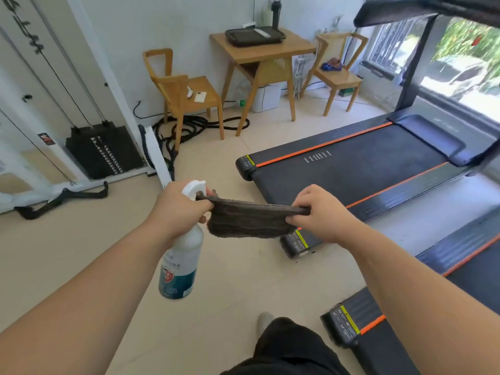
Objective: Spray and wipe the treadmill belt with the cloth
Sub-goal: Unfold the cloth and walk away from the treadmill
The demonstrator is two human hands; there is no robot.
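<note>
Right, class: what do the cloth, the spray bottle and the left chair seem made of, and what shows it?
Cloth: grey woven or knitted fabric, matt; it sags and shows ribbing. Spray bottle: probably plastic, smooth, glossy white. Left chair: seemingly wood, light tan, matt.

What I couldn't see
My left hand (pixel 178 209) covered the bottle (pixel 184 255) neck; its label was unreadable; the console (pixel 433 6) ran off-frame.
</note>
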